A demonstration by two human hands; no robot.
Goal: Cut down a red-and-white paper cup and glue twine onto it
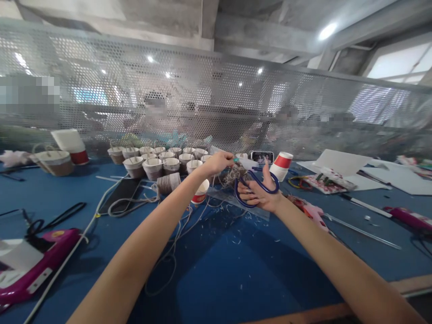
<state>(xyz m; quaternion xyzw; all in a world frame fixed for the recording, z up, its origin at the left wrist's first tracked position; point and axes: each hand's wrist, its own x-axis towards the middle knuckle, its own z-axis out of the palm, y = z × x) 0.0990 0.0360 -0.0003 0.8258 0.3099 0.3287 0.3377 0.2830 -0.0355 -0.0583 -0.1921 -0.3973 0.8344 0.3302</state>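
Note:
My right hand (261,192) holds scissors with dark blue looped handles (240,196), its fingers through the loops and the thumb raised. The blades are hard to make out. My left hand (219,163) reaches in beside them, fingers pinched together near a small teal spot; what they hold is unclear. Just below the fingertips sits a tangled clump of brownish fibres (232,176). A red and white paper cup (200,193) stands partly behind my left forearm. Left of it lies a spool of greyish cord (168,183), with loose cord trailing over the blue table (216,261).
Several wrapped cups with handles (134,167) stand in rows at the back left. Stacked paper cups (281,166) and a phone (262,157) are behind my right hand. A magenta glue gun (43,265) lies front left, another (410,218) at right. White sheets (340,162) lie back right.

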